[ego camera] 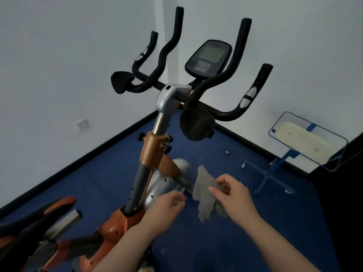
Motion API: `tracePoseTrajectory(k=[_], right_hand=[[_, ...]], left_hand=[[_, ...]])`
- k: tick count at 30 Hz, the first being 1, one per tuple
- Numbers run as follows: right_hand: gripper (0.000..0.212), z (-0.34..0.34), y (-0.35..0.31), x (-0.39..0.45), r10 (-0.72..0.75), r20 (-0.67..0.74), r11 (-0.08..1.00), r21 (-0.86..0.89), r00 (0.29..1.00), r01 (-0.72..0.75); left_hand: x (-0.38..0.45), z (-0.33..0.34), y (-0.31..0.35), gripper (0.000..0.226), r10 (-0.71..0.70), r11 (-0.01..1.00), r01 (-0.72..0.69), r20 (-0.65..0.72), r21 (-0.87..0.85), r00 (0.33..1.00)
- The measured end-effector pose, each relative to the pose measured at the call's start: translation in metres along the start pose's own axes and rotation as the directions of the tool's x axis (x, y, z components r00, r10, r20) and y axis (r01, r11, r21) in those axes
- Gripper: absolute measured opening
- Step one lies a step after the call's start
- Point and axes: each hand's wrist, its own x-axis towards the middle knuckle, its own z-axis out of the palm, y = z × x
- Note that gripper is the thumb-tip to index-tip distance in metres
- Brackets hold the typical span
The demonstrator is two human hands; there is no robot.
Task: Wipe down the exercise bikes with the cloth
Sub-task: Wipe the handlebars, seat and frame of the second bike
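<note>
- Blue carpet covers the floor I am looking down on, running into a corner of two pale walls edged with a dark skirting strip.
- I see an exercise bike in the middle, its orange and silver frame rising to black handlebars and a dark console with a greyish screen.
- My right hand pinches a grey cloth between thumb and curled fingers, held in the air just to the right of the bike's frame; the cloth hangs crumpled below the grip.
- My left hand hovers beside the silver housing, fingers loosely curled, holding nothing I can make out and close to the cloth's left edge.
- Both forearms come up from the bottom of the view.
- A second orange and black machine part sits at lower left.
- A blue-framed stand with a pale wooden board is against the right wall.
- A white wall socket sits low on the left wall.
</note>
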Motion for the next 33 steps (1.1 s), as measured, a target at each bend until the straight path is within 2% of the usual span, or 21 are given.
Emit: tracePoseTrajectory(k=[3,7,11,14,15,17,19,21,22,24,26,28,30,33], right_hand=[[0.012,-0.004,-0.018,0.008,-0.046,-0.094,0.992,0.109,0.994,0.057],[0.011,-0.01,-0.046,0.016,-0.041,-0.29,0.958,0.26,0.956,0.12],[0.011,-0.017,-0.085,0.033,-0.039,-0.541,0.908,0.331,0.84,0.255],[0.015,-0.013,-0.119,0.061,-0.06,-0.646,0.879,0.327,0.761,0.346],[0.015,-0.009,-0.129,0.072,-0.08,-0.646,0.886,0.303,0.759,0.351],[0.013,0.002,-0.143,0.093,-0.119,-0.586,0.937,0.2,0.801,0.286],[0.014,0.017,-0.142,0.112,-0.176,-0.508,0.984,-0.123,0.843,0.131],[0.014,0.03,-0.136,0.125,-0.257,-0.458,0.875,-0.483,0.851,0.005],[0.015,0.033,-0.134,0.13,-0.273,-0.465,0.823,-0.566,0.842,-0.046],[0.024,0.035,-0.133,0.141,-0.271,-0.532,0.771,-0.619,0.802,-0.15],[0.037,0.038,-0.135,0.15,-0.262,-0.583,0.767,-0.609,0.77,-0.2],[0.046,0.045,-0.137,0.156,-0.247,-0.554,0.742,-0.636,0.795,-0.212],[0.044,0.052,-0.137,0.156,-0.261,-0.527,0.693,-0.685,0.809,-0.223],[0.04,0.061,-0.13,0.145,-0.248,-0.59,0.662,-0.682,0.768,-0.311]], left_hand=[[0.012,-0.015,0.011,0.013,0.047,0.999,-0.048,-0.093,-0.016,0.995],[0.037,-0.045,0.035,0.02,0.131,0.978,-0.166,-0.246,-0.126,0.96],[0.067,-0.084,0.058,0.022,0.212,0.939,-0.302,-0.416,-0.165,0.885],[0.091,-0.116,0.068,0.02,0.239,0.927,-0.34,-0.447,-0.161,0.862],[0.1,-0.125,0.073,0.019,0.264,0.914,-0.37,-0.448,-0.167,0.854],[0.119,-0.139,0.084,0.02,0.321,0.881,-0.439,-0.455,-0.18,0.831],[0.135,-0.146,0.095,0.017,0.376,0.863,-0.475,-0.409,-0.173,0.831],[0.147,-0.147,0.098,0.016,0.427,0.853,-0.491,-0.306,-0.177,0.851],[0.152,-0.146,0.097,0.017,0.448,0.846,-0.499,-0.261,-0.185,0.855],[0.158,-0.143,0.093,0.018,0.464,0.83,-0.508,-0.219,-0.232,0.858],[0.162,-0.14,0.087,0.018,0.468,0.798,-0.519,-0.228,-0.305,0.854],[0.165,-0.137,0.084,0.019,0.468,0.773,-0.525,-0.238,-0.355,0.851],[0.167,-0.135,0.081,0.019,0.464,0.76,-0.517,-0.227,-0.395,0.856],[0.169,-0.139,0.075,0.021,0.46,0.735,-0.485,-0.178,-0.474,0.87]])
